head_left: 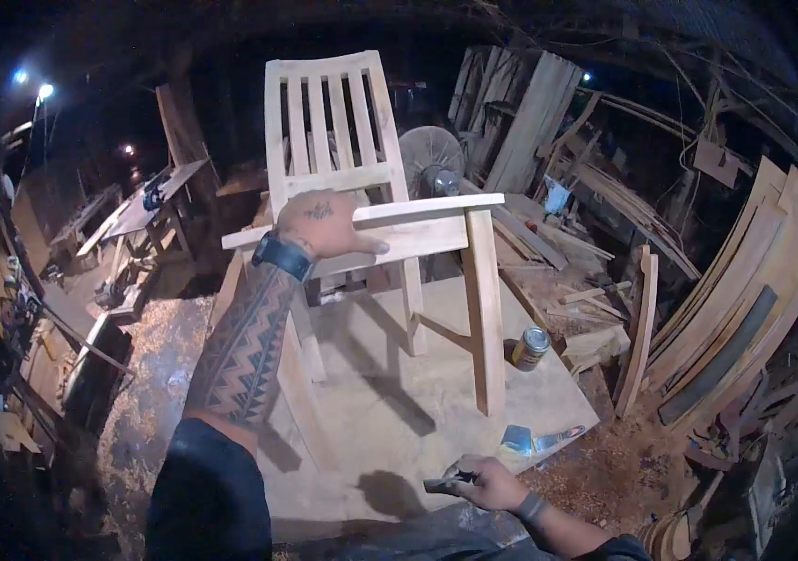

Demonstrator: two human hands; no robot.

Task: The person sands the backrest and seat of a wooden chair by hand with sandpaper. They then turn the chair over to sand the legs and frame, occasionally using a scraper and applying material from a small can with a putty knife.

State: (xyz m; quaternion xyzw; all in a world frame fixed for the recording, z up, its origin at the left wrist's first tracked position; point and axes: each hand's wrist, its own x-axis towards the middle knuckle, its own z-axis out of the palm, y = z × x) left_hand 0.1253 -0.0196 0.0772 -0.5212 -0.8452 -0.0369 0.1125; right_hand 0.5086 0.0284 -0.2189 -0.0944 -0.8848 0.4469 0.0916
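Note:
A bare wooden chair (474,309) with a slatted back stands upright on a pale board (380,505). My left hand (324,224), with a dark watch at the wrist, grips the front of its seat. The fingers lie over the top edge and the thumb rests against the front rail. Low in front of the chair, apart from it, my right hand (493,484) is closed on a small dark flat piece (438,486). That piece looks like folded sandpaper, though its kind is not clear. Its shadow falls on the board.
A small labelled can (530,348) and a blue-ended paintbrush (519,438) lie on the board's right side. Curved wooden slats (717,299) lean at the right. Behind the chair is a round fan (433,159). A workbench (151,201) stands back left; shavings cover the ground.

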